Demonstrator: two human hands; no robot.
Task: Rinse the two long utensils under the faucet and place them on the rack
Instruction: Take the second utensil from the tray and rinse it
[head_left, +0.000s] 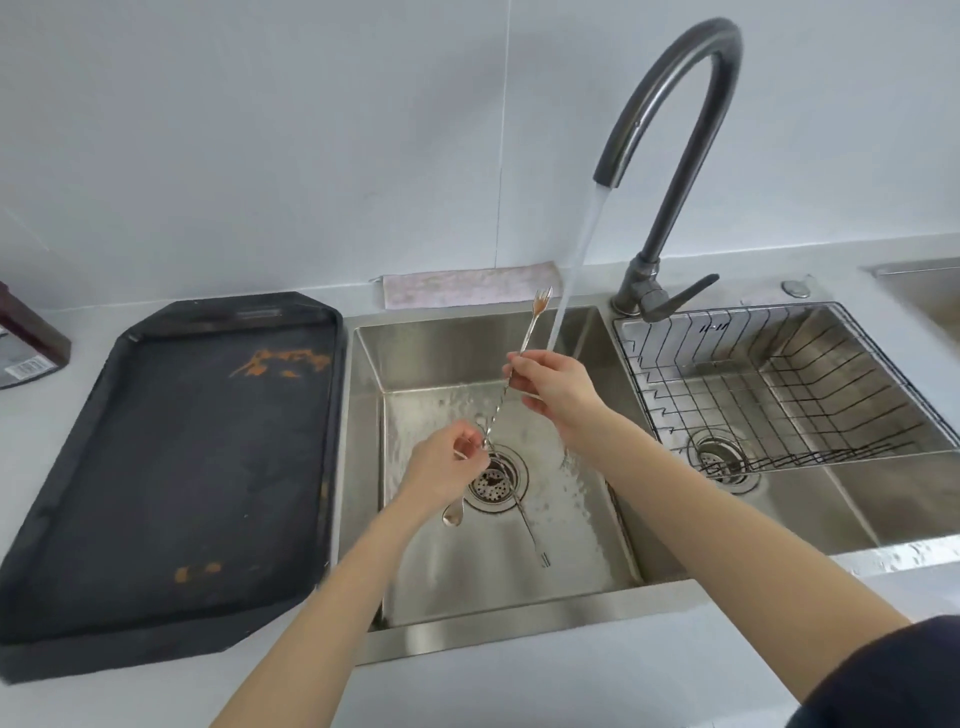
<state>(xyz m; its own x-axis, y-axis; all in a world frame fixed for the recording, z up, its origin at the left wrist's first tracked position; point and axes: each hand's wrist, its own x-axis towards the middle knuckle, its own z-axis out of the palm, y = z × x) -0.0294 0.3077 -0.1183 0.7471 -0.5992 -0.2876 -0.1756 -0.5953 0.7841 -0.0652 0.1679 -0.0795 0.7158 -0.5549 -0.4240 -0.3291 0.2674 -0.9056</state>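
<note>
Steel sink (613, 545) at 6 o'clock; we see both hands pinching one utensil (519, 358), right hand (550, 387) high, left hand (449, 462) low, holding it steep beside stream (576, 270) for rinsing; second utensil (530, 530) waits on drain

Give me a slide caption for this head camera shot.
Both hands hold one long utensil beside the running faucet; another lies in the sink.

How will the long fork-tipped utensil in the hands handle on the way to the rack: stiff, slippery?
The long utensil looks like thin metal with a twisted shaft, so probably stiff and light. It is under running water, so likely slippery. Both the right hand and left hand pinch it, which should steady it.
</note>
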